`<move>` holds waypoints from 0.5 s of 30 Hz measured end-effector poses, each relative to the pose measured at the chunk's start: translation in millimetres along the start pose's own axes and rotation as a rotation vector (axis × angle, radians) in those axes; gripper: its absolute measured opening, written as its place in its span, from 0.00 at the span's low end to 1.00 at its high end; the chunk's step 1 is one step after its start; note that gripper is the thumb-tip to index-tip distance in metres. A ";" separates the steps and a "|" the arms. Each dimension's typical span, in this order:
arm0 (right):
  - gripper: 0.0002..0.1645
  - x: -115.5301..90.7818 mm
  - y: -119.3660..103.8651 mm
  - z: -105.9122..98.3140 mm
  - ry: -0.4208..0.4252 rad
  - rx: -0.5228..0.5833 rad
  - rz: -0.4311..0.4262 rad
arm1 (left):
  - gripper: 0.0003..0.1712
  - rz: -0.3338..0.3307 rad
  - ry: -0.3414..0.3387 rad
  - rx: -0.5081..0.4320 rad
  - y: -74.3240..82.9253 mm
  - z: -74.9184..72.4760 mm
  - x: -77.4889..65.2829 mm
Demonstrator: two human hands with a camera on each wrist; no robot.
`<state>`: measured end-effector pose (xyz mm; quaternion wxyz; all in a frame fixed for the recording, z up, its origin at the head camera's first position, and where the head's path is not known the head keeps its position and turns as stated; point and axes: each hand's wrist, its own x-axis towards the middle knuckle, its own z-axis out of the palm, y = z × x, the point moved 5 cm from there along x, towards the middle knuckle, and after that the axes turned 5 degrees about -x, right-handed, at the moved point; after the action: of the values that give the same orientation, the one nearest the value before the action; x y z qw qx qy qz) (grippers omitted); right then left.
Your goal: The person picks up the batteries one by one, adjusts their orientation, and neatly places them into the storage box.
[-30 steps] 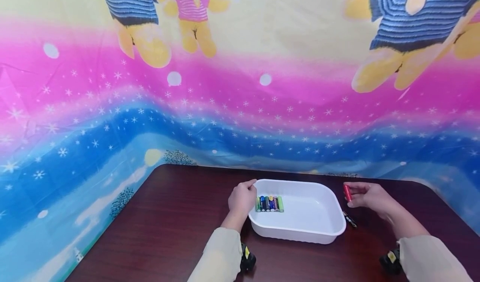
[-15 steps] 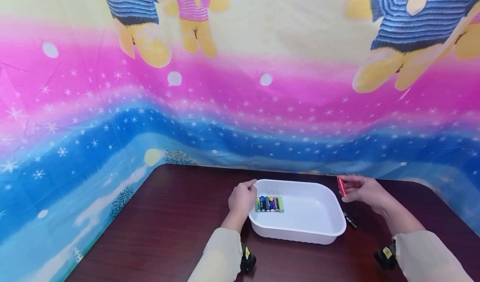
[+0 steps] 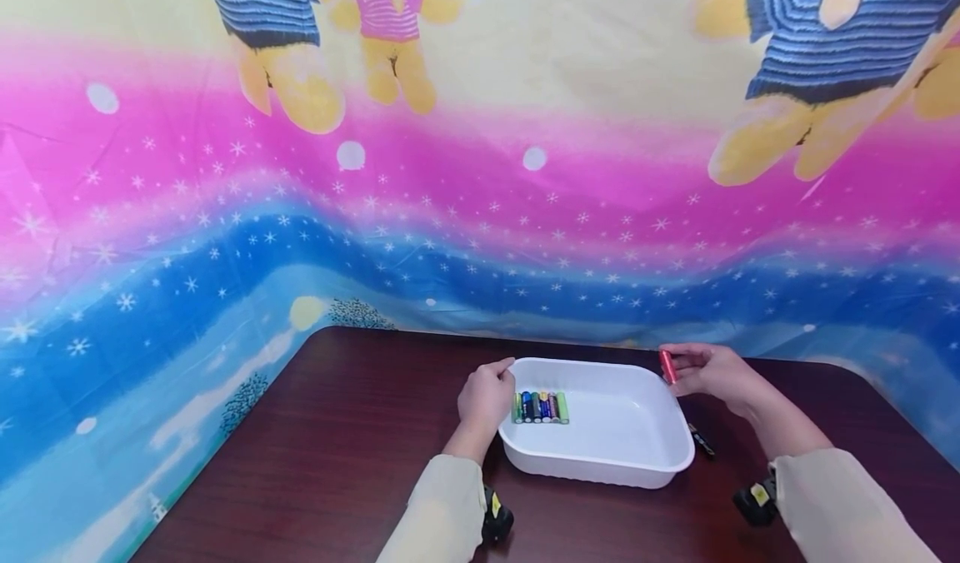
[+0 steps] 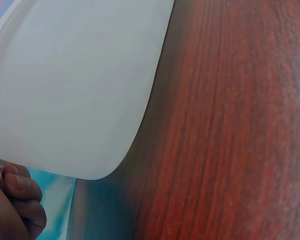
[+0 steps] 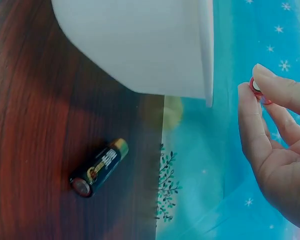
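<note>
My right hand (image 3: pixel 718 375) pinches a red battery (image 3: pixel 667 366) between thumb and fingers, held beside the far right corner of a white plastic tray (image 3: pixel 592 470). In the right wrist view one end of the red battery (image 5: pixel 256 86) peeks out between the fingertips. My left hand (image 3: pixel 486 396) grips the tray's left rim, its fingers (image 4: pixel 27 192) curled under the edge in the left wrist view. Against the left inside of the tray, several batteries (image 3: pixel 542 408) in green, blue and other colours lie side by side in a row.
A black battery (image 5: pixel 99 167) with a gold end lies on the dark wooden table (image 3: pixel 360 446), just right of the tray. Behind the table hangs a colourful printed cloth (image 3: pixel 450 213). Both wrists carry small black cameras (image 3: pixel 495 517).
My right hand has moved left and slightly up with the red battery, from beyond the tray's right side to its far right corner. The left hand and the row of batteries stay put.
</note>
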<state>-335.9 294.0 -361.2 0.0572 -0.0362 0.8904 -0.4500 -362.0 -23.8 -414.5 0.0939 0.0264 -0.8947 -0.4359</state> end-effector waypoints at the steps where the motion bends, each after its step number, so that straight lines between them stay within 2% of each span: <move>1: 0.44 0.9 -1.3 0.9 -0.003 0.000 0.001 | 0.18 -0.001 0.001 0.000 0.1 -0.1 0.0; 15: 0.43 17.7 -16.9 16.1 -0.015 0.007 0.034 | 0.18 -0.006 -0.006 -0.005 -0.1 -0.2 -0.5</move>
<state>-351.1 269.1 -358.2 0.0716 -0.0240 0.8890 -0.4517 -361.4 -24.0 -414.6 0.0899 0.0273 -0.8938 -0.4384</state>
